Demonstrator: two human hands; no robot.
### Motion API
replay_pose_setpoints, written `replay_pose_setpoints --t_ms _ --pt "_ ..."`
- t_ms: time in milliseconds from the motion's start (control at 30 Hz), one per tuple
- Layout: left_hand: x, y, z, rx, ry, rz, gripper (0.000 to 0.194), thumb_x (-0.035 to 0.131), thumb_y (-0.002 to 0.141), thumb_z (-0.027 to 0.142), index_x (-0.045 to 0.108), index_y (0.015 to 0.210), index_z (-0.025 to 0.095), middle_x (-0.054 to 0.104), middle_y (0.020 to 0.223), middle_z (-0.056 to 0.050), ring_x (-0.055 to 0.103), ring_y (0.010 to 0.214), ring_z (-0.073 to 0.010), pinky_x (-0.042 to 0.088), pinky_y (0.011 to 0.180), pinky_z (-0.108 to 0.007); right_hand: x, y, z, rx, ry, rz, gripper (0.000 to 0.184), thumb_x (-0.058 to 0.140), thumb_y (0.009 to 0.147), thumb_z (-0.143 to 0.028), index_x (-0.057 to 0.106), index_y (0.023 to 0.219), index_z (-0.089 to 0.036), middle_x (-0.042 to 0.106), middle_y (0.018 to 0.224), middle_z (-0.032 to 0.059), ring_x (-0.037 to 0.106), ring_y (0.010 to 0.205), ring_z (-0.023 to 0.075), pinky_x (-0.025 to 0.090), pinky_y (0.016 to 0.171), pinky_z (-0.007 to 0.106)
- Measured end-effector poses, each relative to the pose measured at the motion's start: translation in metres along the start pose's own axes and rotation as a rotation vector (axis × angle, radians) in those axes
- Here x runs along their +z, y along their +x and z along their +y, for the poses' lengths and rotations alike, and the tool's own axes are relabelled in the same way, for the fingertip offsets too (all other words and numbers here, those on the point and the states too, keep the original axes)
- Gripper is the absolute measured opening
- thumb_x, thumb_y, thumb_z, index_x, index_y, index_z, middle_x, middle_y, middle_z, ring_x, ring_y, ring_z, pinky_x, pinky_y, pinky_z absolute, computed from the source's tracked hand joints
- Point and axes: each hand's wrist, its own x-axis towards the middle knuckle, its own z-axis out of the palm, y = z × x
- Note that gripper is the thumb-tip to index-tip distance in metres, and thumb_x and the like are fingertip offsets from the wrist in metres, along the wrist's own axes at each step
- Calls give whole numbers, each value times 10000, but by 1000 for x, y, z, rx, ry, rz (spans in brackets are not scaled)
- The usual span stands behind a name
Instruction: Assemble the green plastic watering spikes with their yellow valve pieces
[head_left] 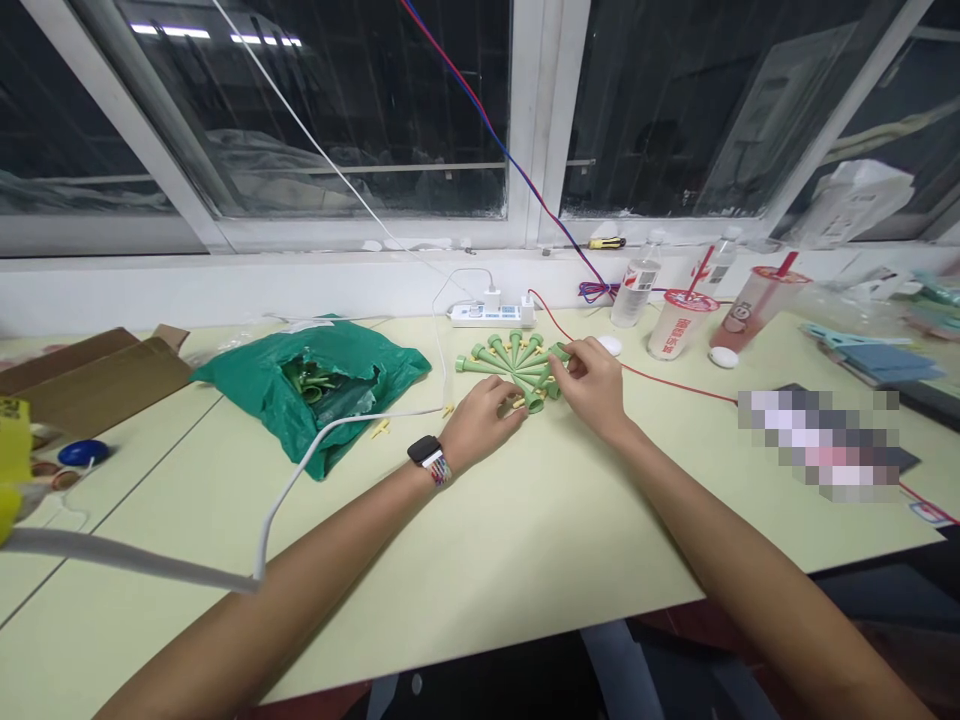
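Green plastic watering spikes [514,350] lie fanned out in a ring on the table, tips toward the middle, with small yellow valves between their flared ends. At the ring's right side, my right hand [596,388] pinches the flared end of one green spike [558,353]. My left hand [484,422], with a watch on its wrist, is curled at the ring's near edge. Its thumb and index finger close around the near green spike [533,403] and its yellow valve; the exact contact is partly hidden. Loose yellow valves [381,428] lie left of my left hand.
A torn green bag [360,355] holding more spikes lies left, beside a cardboard box [97,375]. A white cable [300,480] crosses above my left forearm. Behind are a power strip [491,316], a bottle [636,290] and drink cups [679,325]. A red cord runs right.
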Motion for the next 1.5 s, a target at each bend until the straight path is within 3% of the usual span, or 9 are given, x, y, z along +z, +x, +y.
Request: replay_pose_setpoints --t_ms 233,367,567,733,833,933,1033,1267,1500 --pt "-10 -5 13 48 -57 130 283 635 1001 336 609 1256 215 667 1188 -94 615 1142 -256 490 1010 -399 2 -10 -24 -59 165 -7 146 650 967 -360 637 887 -238 592 796 17 590 661 171 518 651 328" --pt "-19 -4 13 116 -70 180 405 613 1027 353 561 1407 225 685 1198 -92 630 1069 -235 494 977 -377 4 -19 -47 -126 301 -120 74 644 978 -315 668 966 -246 643 880 41 644 725 186 567 697 350" --pt "-39 -9 3 192 75 129 425 584 1033 289 566 1456 253 730 1253 -78 661 1000 -224 478 959 -371 7 -29 -63 -90 445 -244 118 609 991 -294 658 1094 -263 650 965 50 670 784 189 594 708 346" --pt "-63 -25 -10 -10 -42 194 370 563 1044 342 574 1400 240 712 1177 -61 699 934 -196 511 862 -319 17 -46 -70 -39 370 -285 302 566 987 -236 554 1288 -248 681 1005 45 666 746 175 586 736 346" --pt "-79 -33 -18 -119 -97 253 386 592 1025 411 586 1369 235 672 1005 -24 673 794 -167 509 765 -294 31 -56 -76 -194 198 -445 361 549 967 -190 557 1327 -202 695 1175 127 687 1052 271 588 903 438" --pt "-92 -39 -19 -134 -242 338 352 624 1005 436 633 1277 213 619 819 8 610 677 -152 480 693 -283 51 -59 -79 -377 117 -580 524 501 941 -92 496 1461 -156 593 1454 189 541 1373 314 494 1128 509" --pt "-97 -47 -14 -153 -392 379 308 606 1019 438 662 1199 194 550 671 34 543 584 -144 445 641 -282 71 -55 -78 -427 87 -638 574 483 922 -37 493 1487 -142 507 1570 186 449 1470 303 410 1219 513" --pt "-76 -64 -6 -285 -524 174 344 628 997 485 654 1151 179 534 666 34 514 599 -146 412 593 -273 71 -54 -71 -417 -4 -663 260 484 997 -71 702 1095 -174 683 1087 122 579 1031 267 510 934 419" --pt "-63 -69 5 -330 -617 44 397 572 1019 513 694 1121 149 474 621 43 440 565 -129 356 583 -274 45 -69 -63 -352 132 -605 171 550 997 -96 681 1046 -195 661 976 84 585 930 241 496 838 382"
